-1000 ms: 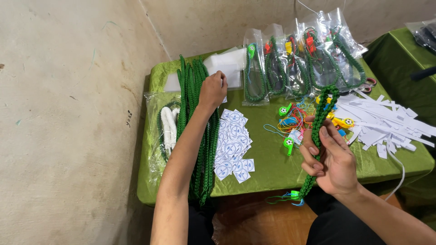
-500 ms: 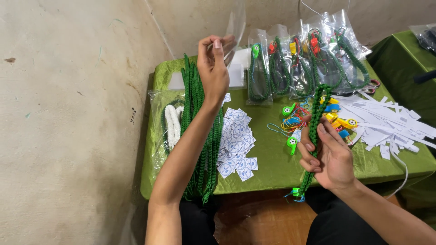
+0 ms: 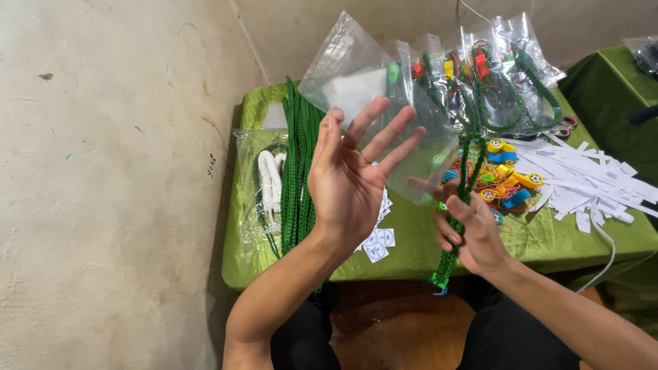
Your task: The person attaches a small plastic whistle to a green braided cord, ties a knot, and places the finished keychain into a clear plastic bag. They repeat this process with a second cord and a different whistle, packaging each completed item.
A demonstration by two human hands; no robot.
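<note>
left hand (image 3: 346,181): raised above table (image 3: 411,236), fingers (image 3: 384,133) spread open, pressed flat against clear plastic bag (image 3: 370,96)
clear plastic bag: in the air, over table middle
right hand (image 3: 473,233): near front edge, fingers closed around green braided cord (image 3: 462,185)
green braided cord: upright in right hand, lower end past front edge
left edge: bundle of green cords (image 3: 298,178)
right side: whistles (image 3: 507,181), paper strips (image 3: 589,181)

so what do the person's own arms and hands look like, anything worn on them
Both forearms are bare, with no sleeves in view. The left hand and right hand wear no gloves, and no rings, watch or bracelet show. Dark trousers cover the legs below.
</note>
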